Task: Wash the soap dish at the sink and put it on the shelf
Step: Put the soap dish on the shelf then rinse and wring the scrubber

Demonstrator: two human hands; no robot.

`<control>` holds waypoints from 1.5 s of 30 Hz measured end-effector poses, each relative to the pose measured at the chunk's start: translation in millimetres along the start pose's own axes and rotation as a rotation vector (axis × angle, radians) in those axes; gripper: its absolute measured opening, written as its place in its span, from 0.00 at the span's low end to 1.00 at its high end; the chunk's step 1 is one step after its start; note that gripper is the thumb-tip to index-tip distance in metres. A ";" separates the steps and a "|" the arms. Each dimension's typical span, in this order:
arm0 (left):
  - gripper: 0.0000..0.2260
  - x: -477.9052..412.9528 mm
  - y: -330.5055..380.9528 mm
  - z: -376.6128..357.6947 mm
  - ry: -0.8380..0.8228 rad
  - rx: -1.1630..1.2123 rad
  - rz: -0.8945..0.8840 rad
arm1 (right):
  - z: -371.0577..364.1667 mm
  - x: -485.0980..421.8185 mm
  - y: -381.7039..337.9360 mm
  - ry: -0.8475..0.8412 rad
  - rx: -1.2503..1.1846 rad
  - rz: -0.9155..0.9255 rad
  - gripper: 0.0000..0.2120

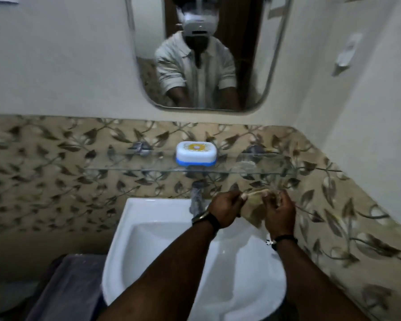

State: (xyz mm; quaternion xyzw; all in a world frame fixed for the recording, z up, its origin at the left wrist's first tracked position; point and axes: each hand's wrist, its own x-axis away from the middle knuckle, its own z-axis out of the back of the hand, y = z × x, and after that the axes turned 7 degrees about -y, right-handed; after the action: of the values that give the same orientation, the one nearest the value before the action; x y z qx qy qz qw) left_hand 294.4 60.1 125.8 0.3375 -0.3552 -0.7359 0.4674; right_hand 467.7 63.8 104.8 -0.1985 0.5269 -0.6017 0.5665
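Note:
Both my hands grip a see-through, brownish soap dish above the back right rim of the white sink. My left hand pinches its left end and my right hand closes on its right end. The dish is blurred, so its shape is hard to make out. Above them runs a glass shelf fixed to the leaf-patterned tile wall. A closed white soap box with a blue base stands at the shelf's middle.
A chrome tap rises at the sink's back, just left of my left hand; no water is visible. A mirror hangs above the shelf. A grey-purple covered object sits low at the left. A white wall fitting is at the upper right.

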 end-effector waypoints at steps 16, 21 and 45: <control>0.04 183.5 -66.4 221.7 0.586 0.592 0.123 | -202.0 84.8 -211.5 -0.316 0.093 0.784 0.10; 0.13 259.7 -107.9 290.7 0.665 0.658 0.206 | -291.4 125.4 -258.0 -0.507 0.030 0.895 0.07; 0.07 388.1 -429.6 232.0 1.049 0.468 0.970 | -609.1 280.1 -96.3 -1.327 0.724 0.419 0.13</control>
State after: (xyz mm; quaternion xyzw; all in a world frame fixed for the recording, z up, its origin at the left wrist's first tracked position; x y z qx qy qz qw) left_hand -220.6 -118.3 -177.5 0.5401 -0.3417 -0.0956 0.7632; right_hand -165.2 44.5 -135.6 -0.2161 -0.1242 -0.3723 0.8940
